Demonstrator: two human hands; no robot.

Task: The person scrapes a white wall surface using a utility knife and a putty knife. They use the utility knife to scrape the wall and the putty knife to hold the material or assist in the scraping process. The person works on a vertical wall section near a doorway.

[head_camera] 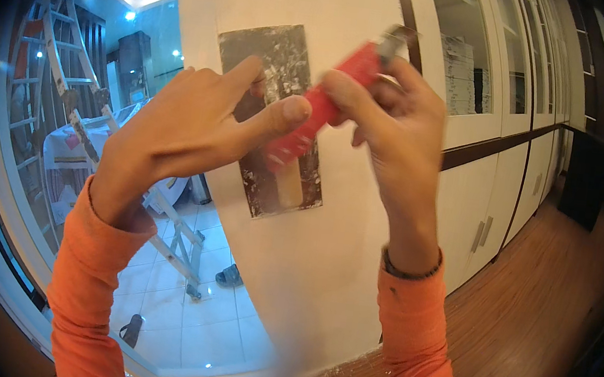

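My right hand [400, 110] grips a red tool [319, 107], blurred, with a grey end [392, 45] pointing up and right; its exact kind is unclear. Close to its lower left side is my left hand [193, 114], thumb and index finger apart. The left thumb overlaps the red tool in view, though I cannot tell whether they touch. Behind both hands is a dark rectangular plate [290, 47] smeared with white. A pale rounded bar [289, 184] runs along it, partly covered. Whether the plate is fixed to the wall is not plain.
A pale wall [340, 248] stands ahead. Left of it, glass shows a tiled room with a folding ladder [64, 44], a draped table and dark footwear [230, 275]. White cabinets [467, 207] line the right side above a wood-look floor [514, 291]. White debris lies along the wall's base.
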